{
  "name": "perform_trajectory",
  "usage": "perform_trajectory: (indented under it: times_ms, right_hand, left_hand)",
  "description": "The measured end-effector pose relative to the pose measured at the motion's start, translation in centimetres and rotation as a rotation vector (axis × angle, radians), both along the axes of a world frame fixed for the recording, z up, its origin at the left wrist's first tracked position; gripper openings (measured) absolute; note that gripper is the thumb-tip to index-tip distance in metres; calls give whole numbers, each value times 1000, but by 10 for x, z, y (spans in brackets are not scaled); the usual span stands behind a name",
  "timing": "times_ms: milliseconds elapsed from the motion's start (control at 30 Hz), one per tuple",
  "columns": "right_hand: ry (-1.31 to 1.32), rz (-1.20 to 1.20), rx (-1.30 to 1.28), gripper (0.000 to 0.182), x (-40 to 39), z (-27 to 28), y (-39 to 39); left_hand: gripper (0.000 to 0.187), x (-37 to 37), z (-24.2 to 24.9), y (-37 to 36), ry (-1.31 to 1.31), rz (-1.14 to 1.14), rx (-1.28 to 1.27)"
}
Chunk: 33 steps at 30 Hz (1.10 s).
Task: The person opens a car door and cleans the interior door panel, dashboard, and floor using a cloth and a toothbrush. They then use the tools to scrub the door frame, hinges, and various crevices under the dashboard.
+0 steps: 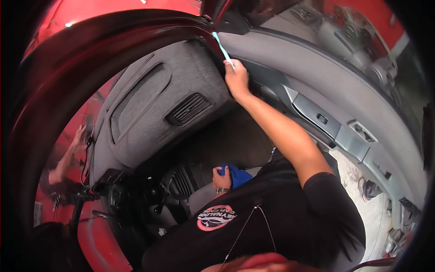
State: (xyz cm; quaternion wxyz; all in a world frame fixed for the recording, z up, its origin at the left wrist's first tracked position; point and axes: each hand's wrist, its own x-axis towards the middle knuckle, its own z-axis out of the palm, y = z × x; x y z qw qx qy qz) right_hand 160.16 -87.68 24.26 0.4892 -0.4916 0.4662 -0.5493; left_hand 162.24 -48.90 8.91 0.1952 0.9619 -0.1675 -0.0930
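My right hand (236,79) reaches far forward, its fingers closed on a thin light-blue brush (222,47). The brush's tip touches the dark corner where the door frame meets the front end of the door panel (312,68). Lower down, near my torso, my left hand (221,178) wears a wristwatch and grips a blue cloth (239,176) above a grey seat.
The grey dashboard (149,99) with an air vent (189,109) lies to the left. A silver armrest with a window switch (322,119) runs along the door. At far left, a person's arm (68,156) shows, possibly reflected.
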Motion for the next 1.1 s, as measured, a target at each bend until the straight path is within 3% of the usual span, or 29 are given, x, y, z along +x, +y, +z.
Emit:
perform_trajectory:
  times_ms: [133, 467, 600, 867, 967, 1100]
  right_hand:
    - [115, 7, -96, 29, -9, 25, -4]
    - [451, 45, -23, 26, -15, 44, -7]
    - [324, 64, 29, 27, 4, 44, -23]
    - [484, 139, -44, 26, -15, 37, -21]
    - [141, 169, 178, 28, 31, 16, -55]
    - [-45, 157, 210, 30, 36, 15, -55]
  left_hand:
    - [38, -2, 4, -3, 12, -29, -9]
    - [40, -4, 8, -4, -3, -32, 2]
    - [40, -5, 12, -3, 19, -40, 9]
    - [39, -5, 7, -3, 9, -42, -11]
    - [39, -2, 7, -3, 10, -64, 1]
    - [39, -6, 9, -4, 8, -38, 9]
